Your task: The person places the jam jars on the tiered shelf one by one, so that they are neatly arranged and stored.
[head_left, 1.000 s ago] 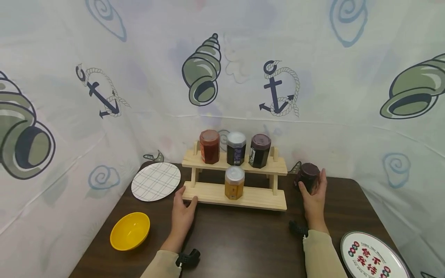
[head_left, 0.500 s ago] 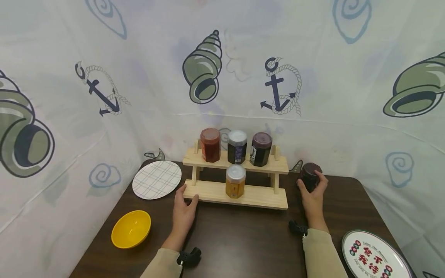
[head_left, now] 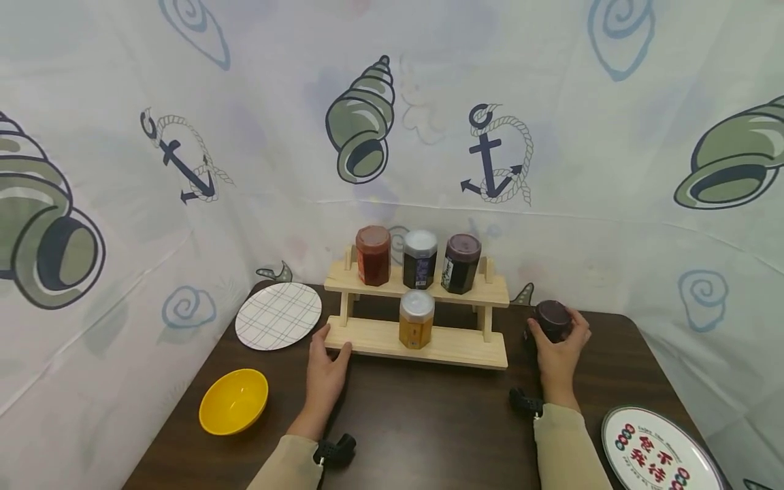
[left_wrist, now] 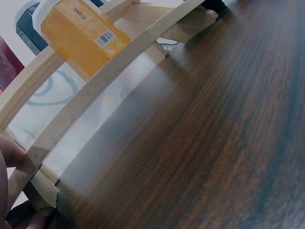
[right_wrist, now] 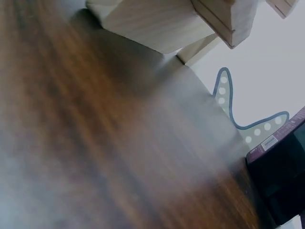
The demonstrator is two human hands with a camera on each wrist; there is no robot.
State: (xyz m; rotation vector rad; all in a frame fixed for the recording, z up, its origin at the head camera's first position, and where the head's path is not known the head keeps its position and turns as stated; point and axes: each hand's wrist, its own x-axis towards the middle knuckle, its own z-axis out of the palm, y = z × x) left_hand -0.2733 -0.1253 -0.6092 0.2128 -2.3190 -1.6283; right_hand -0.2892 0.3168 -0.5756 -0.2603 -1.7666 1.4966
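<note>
My left hand (head_left: pixel 324 382) grips the left end of the lower board of a two-tier wooden shelf (head_left: pixel 365 334), its thumb at the front edge. In the left wrist view, fingers (left_wrist: pixel 10 153) touch the wood at the left edge. Right of the shelf, my right hand (head_left: pixel 560 359) holds a dark jar with a purple lid (head_left: pixel 553 316), thumb on one side and fingers on the other. The right wrist view shows this jar (right_wrist: pixel 280 168) at its edge, low by the table; whether it touches is unclear. An amber jar (head_left: pixel 416 321) stands on the lower board.
On the upper board stand a red jar (head_left: pixel 373 257), a white-lidded dark jar (head_left: pixel 419 261) and a purple-lidded jar (head_left: pixel 461 265). A checked plate (head_left: pixel 278 317) and yellow bowl (head_left: pixel 234 402) lie left on the dark table (head_left: pixel 429 422). A printed plate (head_left: pixel 658 449) is at front right.
My right hand has brought the dark jar slightly down and right, and its lid now faces more upward. My left hand keeps its place on the shelf.
</note>
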